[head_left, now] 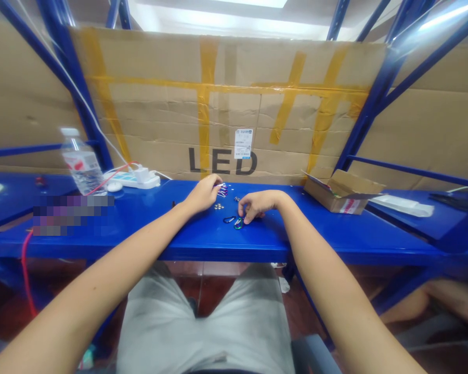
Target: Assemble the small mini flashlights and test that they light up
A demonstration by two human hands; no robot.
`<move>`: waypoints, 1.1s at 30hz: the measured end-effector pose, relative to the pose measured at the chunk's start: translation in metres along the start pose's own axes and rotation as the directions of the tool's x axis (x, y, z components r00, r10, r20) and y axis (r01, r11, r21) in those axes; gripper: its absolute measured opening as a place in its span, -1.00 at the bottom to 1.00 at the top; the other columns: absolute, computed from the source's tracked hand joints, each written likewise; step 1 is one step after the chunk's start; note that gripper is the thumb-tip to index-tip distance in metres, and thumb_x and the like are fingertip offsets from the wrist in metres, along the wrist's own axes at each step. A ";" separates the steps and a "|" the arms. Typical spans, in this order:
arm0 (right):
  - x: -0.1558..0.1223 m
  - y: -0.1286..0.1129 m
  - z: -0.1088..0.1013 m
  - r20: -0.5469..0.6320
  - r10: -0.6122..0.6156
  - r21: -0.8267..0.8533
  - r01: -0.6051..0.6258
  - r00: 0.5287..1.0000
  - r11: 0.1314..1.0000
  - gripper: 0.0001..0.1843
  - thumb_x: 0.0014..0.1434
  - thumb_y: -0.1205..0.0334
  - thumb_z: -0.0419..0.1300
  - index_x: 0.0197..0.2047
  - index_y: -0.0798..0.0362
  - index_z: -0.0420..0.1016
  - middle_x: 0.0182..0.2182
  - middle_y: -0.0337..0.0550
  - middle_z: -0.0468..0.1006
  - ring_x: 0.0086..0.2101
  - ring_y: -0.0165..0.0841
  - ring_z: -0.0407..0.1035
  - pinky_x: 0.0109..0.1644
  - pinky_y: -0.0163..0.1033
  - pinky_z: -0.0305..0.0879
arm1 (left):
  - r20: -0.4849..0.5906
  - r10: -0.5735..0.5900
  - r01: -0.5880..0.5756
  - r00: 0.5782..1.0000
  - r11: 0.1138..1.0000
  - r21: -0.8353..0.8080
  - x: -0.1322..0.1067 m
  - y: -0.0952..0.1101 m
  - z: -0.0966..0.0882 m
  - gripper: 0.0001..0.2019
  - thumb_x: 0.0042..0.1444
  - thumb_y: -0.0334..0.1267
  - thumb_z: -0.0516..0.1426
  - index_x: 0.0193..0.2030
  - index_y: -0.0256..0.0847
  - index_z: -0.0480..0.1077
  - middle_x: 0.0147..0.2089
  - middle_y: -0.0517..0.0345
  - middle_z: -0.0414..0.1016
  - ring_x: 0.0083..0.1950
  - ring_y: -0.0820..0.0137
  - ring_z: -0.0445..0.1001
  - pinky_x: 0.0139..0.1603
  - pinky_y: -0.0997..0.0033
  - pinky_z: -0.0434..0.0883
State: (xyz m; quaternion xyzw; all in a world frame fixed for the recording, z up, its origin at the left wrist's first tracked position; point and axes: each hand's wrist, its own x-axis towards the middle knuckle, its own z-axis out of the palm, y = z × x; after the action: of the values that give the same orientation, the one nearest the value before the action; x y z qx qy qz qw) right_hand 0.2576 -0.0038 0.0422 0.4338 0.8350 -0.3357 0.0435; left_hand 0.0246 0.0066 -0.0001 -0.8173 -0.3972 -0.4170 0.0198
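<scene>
My left hand (205,194) is curled at the far side of the blue tabletop, its fingertips closed at a purple carabiner (223,191) in a small cluster; the exact grip is partly hidden. My right hand (258,202) reaches down from the right. Its thumb and forefinger are bent and slightly apart, right over a green carabiner (238,224), with the thumb tip against or very near it. A black carabiner (229,219) lies just left of the green one. Small metal rings (219,206) lie between the hands, and tiny metal pieces (236,199) sit by my right fingers.
An open cardboard box (341,192) stands right, beside a white tray (405,204). At left are a water bottle (81,163), a power strip (134,178) with cables, and a blurred-out patch. A large cardboard sheet (159,119) closes off the back between blue posts.
</scene>
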 end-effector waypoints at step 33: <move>-0.009 0.001 -0.005 -0.091 -0.041 0.032 0.044 0.995 0.999 -0.81 0.02 0.15 0.33 -0.34 0.09 0.52 -0.52 -0.21 0.54 -0.53 -0.41 0.39 -0.41 -0.29 0.27 | 0.078 0.026 -0.025 0.997 1.000 -0.009 0.000 0.002 0.000 -0.91 0.30 -0.36 0.05 -0.13 -0.21 0.38 -0.11 -0.02 0.55 -0.09 0.24 0.51 0.01 0.19 0.43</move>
State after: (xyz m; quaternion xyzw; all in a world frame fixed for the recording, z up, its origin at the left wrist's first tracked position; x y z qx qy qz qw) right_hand 0.2654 -0.0069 0.0488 0.4313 0.8394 -0.3307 -0.0086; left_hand 0.0258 0.0049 0.0009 -0.8379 -0.3856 -0.3862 0.0064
